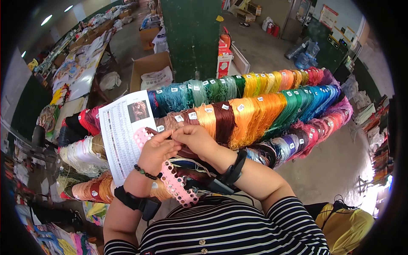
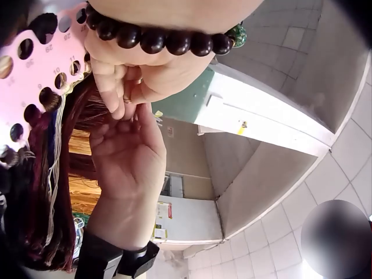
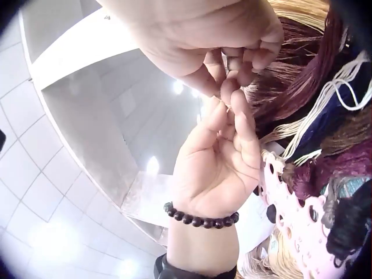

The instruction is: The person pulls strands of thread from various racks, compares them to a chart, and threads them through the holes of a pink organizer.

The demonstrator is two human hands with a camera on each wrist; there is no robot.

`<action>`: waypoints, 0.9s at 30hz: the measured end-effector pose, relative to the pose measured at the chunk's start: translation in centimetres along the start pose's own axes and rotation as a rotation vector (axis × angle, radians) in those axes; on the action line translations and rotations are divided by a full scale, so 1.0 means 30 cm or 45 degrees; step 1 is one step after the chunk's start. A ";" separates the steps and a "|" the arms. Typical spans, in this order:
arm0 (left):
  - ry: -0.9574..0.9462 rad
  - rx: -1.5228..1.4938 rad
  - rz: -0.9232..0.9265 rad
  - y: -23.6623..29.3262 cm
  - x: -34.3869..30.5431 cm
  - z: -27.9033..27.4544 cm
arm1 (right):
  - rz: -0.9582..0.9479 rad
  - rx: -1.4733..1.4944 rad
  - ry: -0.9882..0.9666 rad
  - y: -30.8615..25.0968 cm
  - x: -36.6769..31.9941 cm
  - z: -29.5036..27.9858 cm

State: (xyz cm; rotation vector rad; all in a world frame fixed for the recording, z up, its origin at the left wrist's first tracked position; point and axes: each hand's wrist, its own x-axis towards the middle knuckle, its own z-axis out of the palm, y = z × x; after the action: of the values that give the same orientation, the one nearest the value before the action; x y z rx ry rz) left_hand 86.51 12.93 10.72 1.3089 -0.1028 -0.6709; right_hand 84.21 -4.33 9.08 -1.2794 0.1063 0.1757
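Note:
Both hands meet fingertip to fingertip above a pink perforated card [image 1: 172, 180], whose holes hold skeins of thread. The left hand [image 1: 158, 149], with a dark bead bracelet, pinches a fine pale thread [image 3: 224, 104], seen in the right wrist view. Opposite it, the right hand [image 1: 195, 139] pinches the same thread, its fingers curled inward. Maroon, cream and dark skeins [image 2: 55, 174] hang from the card beside the hands in the left wrist view. A printed chart sheet [image 1: 123, 136] with a small picture stands behind the left hand.
Rows of labelled thread skeins [image 1: 250, 112] in many colours stretch across in front of the person. Behind them stand a green pillar [image 1: 191, 38] and an open cardboard box [image 1: 146, 68]. At the left, a long table [image 1: 85, 76] bears papers and bags.

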 end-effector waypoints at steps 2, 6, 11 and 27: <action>0.017 0.038 0.000 0.002 -0.004 0.005 | 0.026 0.018 -0.002 -0.003 -0.001 -0.004; 0.024 0.005 -0.038 0.016 -0.015 0.019 | 0.061 0.134 -0.004 0.005 -0.009 -0.003; 0.059 -0.026 -0.022 0.005 -0.008 0.017 | 0.070 0.132 -0.009 0.010 -0.012 -0.004; 0.024 0.178 0.089 0.003 -0.023 0.029 | -0.022 -0.009 0.120 -0.001 0.013 -0.016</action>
State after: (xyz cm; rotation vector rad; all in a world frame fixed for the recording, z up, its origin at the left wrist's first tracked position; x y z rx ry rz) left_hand 85.61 12.55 11.25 1.4385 -0.1820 -0.6004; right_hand 84.62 -4.77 8.90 -1.2951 0.1756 0.1013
